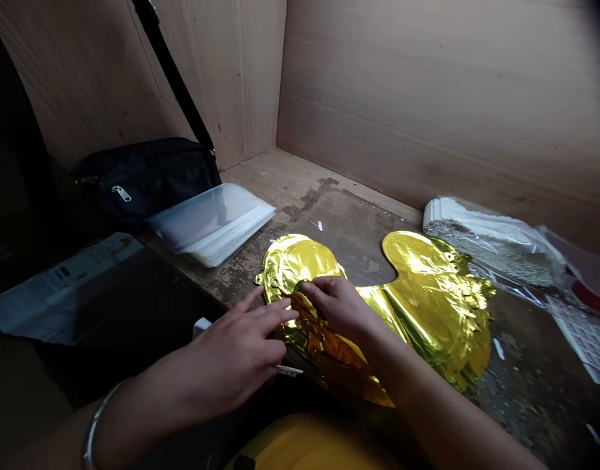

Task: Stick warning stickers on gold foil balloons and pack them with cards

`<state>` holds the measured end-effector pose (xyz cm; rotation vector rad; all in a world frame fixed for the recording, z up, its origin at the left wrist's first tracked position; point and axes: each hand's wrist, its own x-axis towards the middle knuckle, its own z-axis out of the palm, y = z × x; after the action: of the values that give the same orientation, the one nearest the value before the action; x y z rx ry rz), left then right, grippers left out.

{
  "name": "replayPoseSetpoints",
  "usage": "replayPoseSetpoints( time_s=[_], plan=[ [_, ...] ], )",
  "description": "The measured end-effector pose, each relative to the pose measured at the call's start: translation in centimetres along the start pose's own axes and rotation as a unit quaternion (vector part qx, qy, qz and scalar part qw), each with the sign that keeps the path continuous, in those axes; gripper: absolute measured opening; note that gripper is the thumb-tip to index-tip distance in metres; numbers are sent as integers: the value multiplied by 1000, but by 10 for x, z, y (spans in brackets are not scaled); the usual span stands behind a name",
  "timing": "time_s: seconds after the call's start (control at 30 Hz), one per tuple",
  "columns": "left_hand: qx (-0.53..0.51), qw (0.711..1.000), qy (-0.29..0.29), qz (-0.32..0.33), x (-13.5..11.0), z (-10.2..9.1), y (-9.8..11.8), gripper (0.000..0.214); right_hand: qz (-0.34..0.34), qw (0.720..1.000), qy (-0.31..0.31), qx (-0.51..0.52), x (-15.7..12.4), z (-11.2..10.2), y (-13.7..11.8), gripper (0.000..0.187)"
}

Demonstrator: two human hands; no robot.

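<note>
Fingers of the right hand [336, 303] pinch gold foil [392, 303] on the surface [341, 225]. The left hand [241, 349] is at its edge, fingers loosely spread; grip on the white strip [288, 371] cannot be told. Sharp tugging could crease or tear the foil.

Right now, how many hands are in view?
2: the left hand, at the left end of the gold foil balloons, and the right hand, pinching them. No others show.
</note>
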<state>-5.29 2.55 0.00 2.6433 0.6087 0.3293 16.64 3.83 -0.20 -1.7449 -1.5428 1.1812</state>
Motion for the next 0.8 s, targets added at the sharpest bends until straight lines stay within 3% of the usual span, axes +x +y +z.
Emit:
replayPoseSetpoints(
  time_s=[0.17,0.23,0.3,0.37,0.43,0.5,0.57,0.67,0.8],
  plan=[
    [-4,1000,-2,-3,12,15,-7,8,4,1000,10,13,-15,-5,-3,29],
    [4,1000,-9,-11,13,18,-8,7,-37,996,41,-72,-31,-1,-3,26],
    [13,1000,-7,-11,12,19,-7,5,-97,974,67,-195,-45,7,-1,31],
    [18,1000,-5,-7,11,19,-6,3,-138,951,79,-266,-53,18,2,23],
    [17,1000,-4,-7,10,18,-6,3,-147,949,91,-264,-55,25,5,12],
    [8,1000,-2,-5,9,17,-6,5,-133,958,111,-229,-53,23,6,16],
    [1,1000,11,2,9,16,-6,9,-95,974,135,-154,-49,8,7,17],
    [10,999,41,23,10,17,-9,14,-23,975,209,-73,-43,-43,19,17],
    [23,991,116,63,12,29,-16,17,60,916,379,-120,-47,-136,66,20]
  ],
)
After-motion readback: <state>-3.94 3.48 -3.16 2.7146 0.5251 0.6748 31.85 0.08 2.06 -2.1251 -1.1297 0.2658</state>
